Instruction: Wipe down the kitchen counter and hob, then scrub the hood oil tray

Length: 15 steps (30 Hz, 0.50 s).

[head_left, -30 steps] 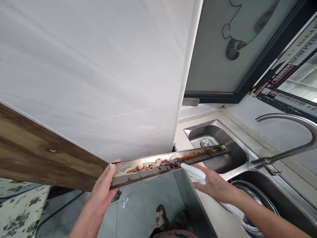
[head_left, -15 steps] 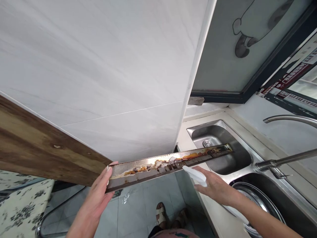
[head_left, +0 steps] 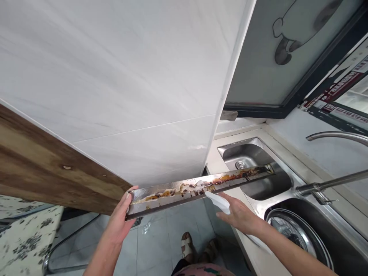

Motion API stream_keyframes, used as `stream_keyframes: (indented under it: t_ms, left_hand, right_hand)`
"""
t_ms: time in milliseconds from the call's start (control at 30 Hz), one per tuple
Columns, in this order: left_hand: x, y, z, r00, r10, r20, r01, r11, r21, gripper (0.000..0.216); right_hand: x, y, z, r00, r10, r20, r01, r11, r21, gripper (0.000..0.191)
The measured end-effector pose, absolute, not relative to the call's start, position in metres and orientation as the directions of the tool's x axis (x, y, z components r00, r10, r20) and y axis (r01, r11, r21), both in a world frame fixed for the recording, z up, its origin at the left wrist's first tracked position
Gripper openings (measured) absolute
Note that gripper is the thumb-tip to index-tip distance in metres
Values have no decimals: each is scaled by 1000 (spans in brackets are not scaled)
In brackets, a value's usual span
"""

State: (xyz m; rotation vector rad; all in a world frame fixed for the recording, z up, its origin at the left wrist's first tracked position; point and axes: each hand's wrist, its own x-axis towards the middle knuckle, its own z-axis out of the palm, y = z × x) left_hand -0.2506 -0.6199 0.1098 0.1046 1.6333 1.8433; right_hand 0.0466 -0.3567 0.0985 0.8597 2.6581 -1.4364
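My left hand (head_left: 120, 219) grips the near end of a long, narrow metal tray (head_left: 198, 187) caked with brown and orange grease. The tray reaches out to the right, its far end over the small steel sink basin (head_left: 253, 157). My right hand (head_left: 237, 215) is closed on a white plastic scraper (head_left: 217, 201), whose tip touches the tray's middle, where white foam and grease lie.
A white tiled wall (head_left: 129, 88) and a wood panel (head_left: 43, 168) rise to the left. A curved tap (head_left: 336, 161) hangs over the second basin, which holds a steel strainer (head_left: 299, 234). A chair with patterned fabric (head_left: 23, 234) stands low left. My sandalled feet (head_left: 188, 249) stand on grey floor tiles.
The scraper has slid a little leftwards along the tray. The view has shifted slightly; the tray stays held over the sink.
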Motion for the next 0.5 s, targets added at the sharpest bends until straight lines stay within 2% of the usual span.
stream_keyframes:
  t_ms: [167,367,500]
  left_hand:
    - [-244,-617,123,-793,462,-397,-415,68,907,59]
    - [-248,-616,124,-801,424,-422,-396,153,905,58]
    - [-253,-616,120,-815,385,-432,-373,222,901,60]
  right_hand:
    - [72,-341,86,-814,527,-244,480,373,-794,63]
    - [87,-324,74,-791,572,-217,483,367,-795,46]
    - [80,-320,69,-771,606,-194,473,342,-812,51]
